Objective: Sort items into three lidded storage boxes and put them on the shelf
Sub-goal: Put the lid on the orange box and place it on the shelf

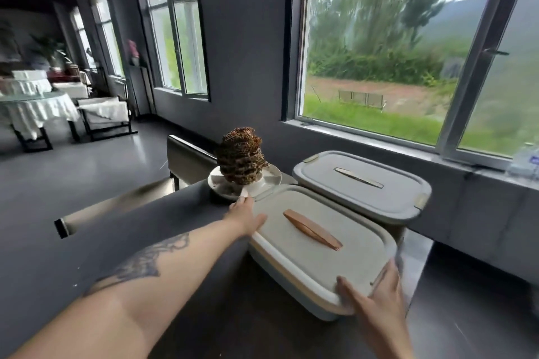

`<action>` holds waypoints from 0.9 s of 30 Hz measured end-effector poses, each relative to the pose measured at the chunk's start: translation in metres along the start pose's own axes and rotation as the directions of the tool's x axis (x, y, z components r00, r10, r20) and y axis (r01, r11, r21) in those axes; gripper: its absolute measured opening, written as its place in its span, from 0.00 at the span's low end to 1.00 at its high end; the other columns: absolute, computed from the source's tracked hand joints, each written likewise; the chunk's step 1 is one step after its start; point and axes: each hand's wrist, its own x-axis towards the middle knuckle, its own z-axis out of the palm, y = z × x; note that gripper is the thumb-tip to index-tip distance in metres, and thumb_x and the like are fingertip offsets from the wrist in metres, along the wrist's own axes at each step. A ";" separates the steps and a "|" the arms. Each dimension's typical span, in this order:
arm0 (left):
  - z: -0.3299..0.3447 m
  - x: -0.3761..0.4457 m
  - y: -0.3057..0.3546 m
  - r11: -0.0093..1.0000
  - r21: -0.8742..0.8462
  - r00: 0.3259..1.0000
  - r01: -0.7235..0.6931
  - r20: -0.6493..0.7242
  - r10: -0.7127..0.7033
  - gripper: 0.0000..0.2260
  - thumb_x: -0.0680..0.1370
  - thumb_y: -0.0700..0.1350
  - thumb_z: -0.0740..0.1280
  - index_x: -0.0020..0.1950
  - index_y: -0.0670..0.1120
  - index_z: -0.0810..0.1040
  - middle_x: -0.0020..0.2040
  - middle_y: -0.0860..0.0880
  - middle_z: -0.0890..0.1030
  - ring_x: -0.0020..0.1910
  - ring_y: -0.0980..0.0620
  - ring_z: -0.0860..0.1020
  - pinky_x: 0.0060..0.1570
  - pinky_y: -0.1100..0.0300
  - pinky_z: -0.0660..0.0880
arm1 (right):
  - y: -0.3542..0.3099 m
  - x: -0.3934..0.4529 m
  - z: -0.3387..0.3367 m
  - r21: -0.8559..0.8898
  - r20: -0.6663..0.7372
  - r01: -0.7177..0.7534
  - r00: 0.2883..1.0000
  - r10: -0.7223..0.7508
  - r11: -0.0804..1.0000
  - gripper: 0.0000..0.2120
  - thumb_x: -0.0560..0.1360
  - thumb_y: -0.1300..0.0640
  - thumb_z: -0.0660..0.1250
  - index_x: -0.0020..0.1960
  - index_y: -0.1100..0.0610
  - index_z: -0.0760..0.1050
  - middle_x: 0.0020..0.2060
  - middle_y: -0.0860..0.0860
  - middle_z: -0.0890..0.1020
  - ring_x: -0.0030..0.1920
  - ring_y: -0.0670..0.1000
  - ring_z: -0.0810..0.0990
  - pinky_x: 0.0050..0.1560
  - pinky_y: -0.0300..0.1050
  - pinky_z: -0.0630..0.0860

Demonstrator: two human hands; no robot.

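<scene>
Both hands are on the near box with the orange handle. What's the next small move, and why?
Probably lift it straight up. The left hand and right hand grip opposite ends of the near box, its lid is on, and it sits tight against the grey box and close to the white dish, so sliding risks bumping them.

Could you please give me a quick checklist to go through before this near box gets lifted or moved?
1. Lid on the near box seated flat: ok.
2. Left hand on the box's far-left edge: ok.
3. Right hand on the near-right corner: ok.
4. Grip of both hands closed under the rim: cannot tell.
5. Clearance from the grey box behind: not ok, they look touching.
6. Clearance from the white dish holding the brown ornament: not ok, very close.
</scene>
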 end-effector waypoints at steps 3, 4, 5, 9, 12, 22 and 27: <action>0.005 0.006 0.006 0.996 -0.086 0.999 0.032 -0.026 -0.035 0.30 0.76 0.55 0.64 0.74 0.42 0.61 0.72 0.40 0.66 0.70 0.39 0.64 0.68 0.48 0.64 | 0.009 0.004 0.007 0.204 0.000 0.004 1.000 -0.004 0.979 0.52 0.65 0.57 0.78 0.77 0.47 0.47 0.73 0.51 0.63 0.72 0.54 0.65 0.71 0.57 0.62; 0.003 0.003 0.008 0.993 -0.108 0.998 0.044 -0.044 -0.049 0.30 0.75 0.54 0.65 0.72 0.42 0.63 0.70 0.40 0.68 0.69 0.39 0.66 0.67 0.49 0.65 | 0.010 0.003 0.009 0.238 -0.017 0.010 1.000 -0.006 0.971 0.50 0.66 0.57 0.77 0.76 0.46 0.48 0.73 0.51 0.64 0.71 0.54 0.66 0.70 0.58 0.64; 0.000 -0.002 0.010 0.989 -0.134 0.996 0.057 -0.065 -0.067 0.29 0.74 0.54 0.67 0.71 0.42 0.66 0.68 0.40 0.69 0.68 0.40 0.67 0.66 0.50 0.67 | 0.009 0.001 0.010 0.247 -0.051 0.030 0.999 -0.018 0.969 0.47 0.67 0.56 0.76 0.76 0.46 0.49 0.72 0.50 0.65 0.70 0.54 0.68 0.70 0.58 0.65; -0.028 -0.049 0.000 0.899 -0.431 0.967 0.085 -0.182 -0.179 0.31 0.70 0.52 0.74 0.68 0.42 0.68 0.67 0.41 0.66 0.63 0.44 0.71 0.63 0.56 0.70 | -0.010 -0.013 0.014 0.262 -0.123 0.129 0.987 -0.099 0.957 0.43 0.71 0.53 0.73 0.76 0.49 0.50 0.73 0.52 0.64 0.71 0.54 0.67 0.71 0.56 0.65; -0.065 -0.113 -0.029 0.878 -0.477 0.904 0.025 -0.364 -0.223 0.33 0.67 0.52 0.77 0.66 0.42 0.69 0.59 0.46 0.69 0.55 0.49 0.72 0.54 0.70 0.69 | -0.038 -0.029 0.024 0.356 -0.072 0.206 0.979 -0.193 0.911 0.42 0.72 0.53 0.73 0.77 0.49 0.51 0.75 0.45 0.61 0.70 0.41 0.62 0.70 0.39 0.59; -0.091 -0.402 -0.120 0.769 -0.543 0.389 0.336 -0.664 -0.639 0.37 0.60 0.55 0.81 0.65 0.46 0.74 0.54 0.50 0.68 0.58 0.48 0.73 0.58 0.61 0.69 | -0.099 -0.130 0.090 0.570 0.579 0.043 0.688 -0.438 0.821 0.42 0.60 0.44 0.77 0.70 0.36 0.63 0.59 0.26 0.71 0.62 0.28 0.67 0.63 0.37 0.64; -0.029 -0.480 -0.112 0.604 -0.758 0.251 0.246 -0.552 -0.795 0.29 0.62 0.45 0.81 0.58 0.50 0.73 0.50 0.57 0.75 0.49 0.57 0.76 0.46 0.62 0.71 | -0.081 -0.170 0.103 0.467 0.746 0.050 0.514 -0.424 0.883 0.39 0.65 0.56 0.78 0.71 0.44 0.65 0.67 0.39 0.72 0.65 0.37 0.69 0.68 0.42 0.66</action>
